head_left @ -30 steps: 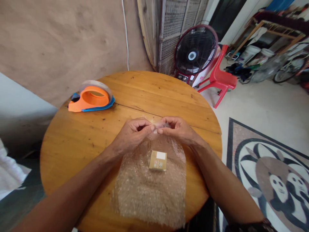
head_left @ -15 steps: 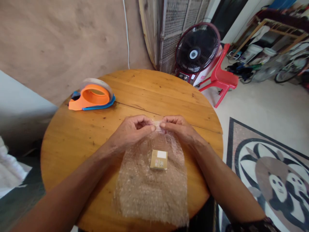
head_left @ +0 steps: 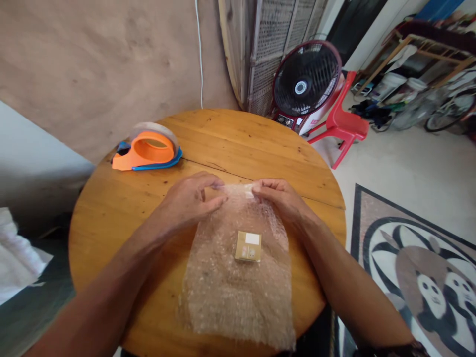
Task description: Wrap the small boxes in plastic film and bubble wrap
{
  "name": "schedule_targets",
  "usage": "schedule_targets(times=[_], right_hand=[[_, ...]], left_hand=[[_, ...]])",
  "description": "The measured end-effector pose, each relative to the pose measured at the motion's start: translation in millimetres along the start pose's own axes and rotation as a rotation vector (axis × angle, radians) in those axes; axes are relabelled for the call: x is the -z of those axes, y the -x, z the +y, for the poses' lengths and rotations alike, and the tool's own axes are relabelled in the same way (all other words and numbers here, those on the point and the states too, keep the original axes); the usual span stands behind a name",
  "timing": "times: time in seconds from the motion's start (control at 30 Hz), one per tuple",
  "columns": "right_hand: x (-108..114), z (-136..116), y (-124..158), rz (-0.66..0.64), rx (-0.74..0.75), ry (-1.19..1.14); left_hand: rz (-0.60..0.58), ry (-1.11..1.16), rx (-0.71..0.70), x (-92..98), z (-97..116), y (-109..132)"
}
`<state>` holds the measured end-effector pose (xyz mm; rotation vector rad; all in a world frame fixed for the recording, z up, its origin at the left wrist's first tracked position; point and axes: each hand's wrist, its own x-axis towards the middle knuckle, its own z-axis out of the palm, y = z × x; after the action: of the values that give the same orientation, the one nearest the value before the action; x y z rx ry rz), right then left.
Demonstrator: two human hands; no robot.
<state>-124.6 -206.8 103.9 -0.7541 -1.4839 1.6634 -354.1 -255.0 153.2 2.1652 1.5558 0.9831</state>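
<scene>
A sheet of bubble wrap (head_left: 241,302) lies spread on the round wooden table (head_left: 122,218), with a small brown box (head_left: 248,247) resting flat on its upper middle. The box bears a white label patch and small printed marks. At the sheet's far edge, my right hand (head_left: 277,196) pinches the right corner between thumb and fingers, by a small whitish strip. My left hand (head_left: 199,196) holds the left corner of that same edge, thumb on top and fingers curled behind. The edge stretches between both hands.
An orange and blue tape dispenser (head_left: 148,151) with a tape roll stands at the table's far left. Beyond the table are a fan (head_left: 307,79) and a red plastic chair (head_left: 347,121). A panda-patterned rug (head_left: 427,267) covers floor at right.
My left hand has moved left along the wrap's far edge, away from my right hand, and that edge is spread wider. The view has shifted slightly; the box stays on the wrap.
</scene>
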Motion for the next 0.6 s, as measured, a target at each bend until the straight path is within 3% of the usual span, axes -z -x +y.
schedule_targets(times=[0.1,0.23,0.4,0.6], right_hand=[[7,3,-3,0.018,-0.008,-0.005],[8,2,-4,0.056,-0.030,0.001],[5,-1,-3,0.107,-0.025,0.061],[6,2,-5,0.160,-0.006,0.131]], left_hand=[[0.014,-0.038,0.008,14.0,-9,0],[-0.054,0.172,0.098,22.4,-12,4],[-0.116,0.356,0.243,18.8,-13,5],[-0.073,0.405,0.389,9.5,-16,1]])
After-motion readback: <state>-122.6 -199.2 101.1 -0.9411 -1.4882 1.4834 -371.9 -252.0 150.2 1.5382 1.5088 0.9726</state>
